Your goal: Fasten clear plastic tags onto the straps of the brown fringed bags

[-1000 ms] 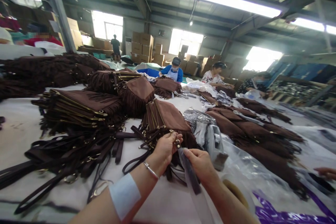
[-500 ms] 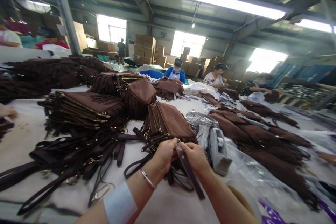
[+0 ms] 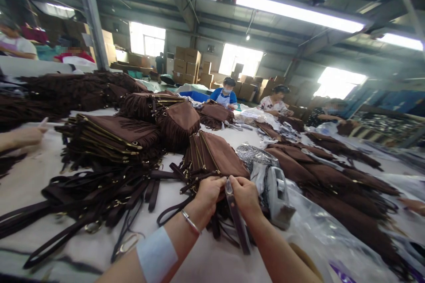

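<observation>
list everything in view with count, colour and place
fringed bags: many, brown, piled on table
held strap: one, dark brown, between both hands
loose straps: many, dark brown, near left
tape dispenser: one, grey, right of nearest bags
plastic sheeting: uncounted, transparent, right side
table: one, white, beneath bags
cardboard boxes: many, brown, background
co-workers: at least five, mixed colours, further back
ceiling lights: several, white, overhead
windows: several, white, far wall
bracelet: one, silver, left wrist
patch: one, pale blue, left forearm
left hand: one, bare, by strap's top
right hand: one, bare, on strap's top
</observation>
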Demonstrator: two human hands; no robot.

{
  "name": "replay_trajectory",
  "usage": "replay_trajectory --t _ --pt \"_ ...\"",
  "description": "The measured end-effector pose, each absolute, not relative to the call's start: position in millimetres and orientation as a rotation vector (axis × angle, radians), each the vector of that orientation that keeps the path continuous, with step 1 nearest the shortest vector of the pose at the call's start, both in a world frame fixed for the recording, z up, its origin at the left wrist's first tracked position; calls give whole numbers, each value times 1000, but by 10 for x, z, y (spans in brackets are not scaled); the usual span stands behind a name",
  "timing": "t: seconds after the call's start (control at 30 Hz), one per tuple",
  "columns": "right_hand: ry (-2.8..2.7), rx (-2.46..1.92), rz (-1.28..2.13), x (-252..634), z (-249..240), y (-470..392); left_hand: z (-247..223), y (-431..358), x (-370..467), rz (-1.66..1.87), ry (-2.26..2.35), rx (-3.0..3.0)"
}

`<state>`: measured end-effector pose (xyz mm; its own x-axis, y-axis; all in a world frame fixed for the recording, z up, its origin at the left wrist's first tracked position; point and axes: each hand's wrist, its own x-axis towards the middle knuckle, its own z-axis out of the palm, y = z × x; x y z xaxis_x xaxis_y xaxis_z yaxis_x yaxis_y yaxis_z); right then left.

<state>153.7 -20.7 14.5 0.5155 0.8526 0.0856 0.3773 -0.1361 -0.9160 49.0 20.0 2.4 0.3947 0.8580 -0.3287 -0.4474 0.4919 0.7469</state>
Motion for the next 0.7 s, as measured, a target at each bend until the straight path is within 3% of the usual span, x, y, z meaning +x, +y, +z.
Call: replay_trajectory --t 0.27,0.53,0.7 --pt "-961 -1669 628 1578 27 -112 -55 190 417 836 815 895" --pt "-878 -1547 1016 1573 -23 -428 -14 141 369 1190 961 1335" --pt "-1099 -1590 1091 1512 -234 -703 -64 119 464 1234 1065 1197"
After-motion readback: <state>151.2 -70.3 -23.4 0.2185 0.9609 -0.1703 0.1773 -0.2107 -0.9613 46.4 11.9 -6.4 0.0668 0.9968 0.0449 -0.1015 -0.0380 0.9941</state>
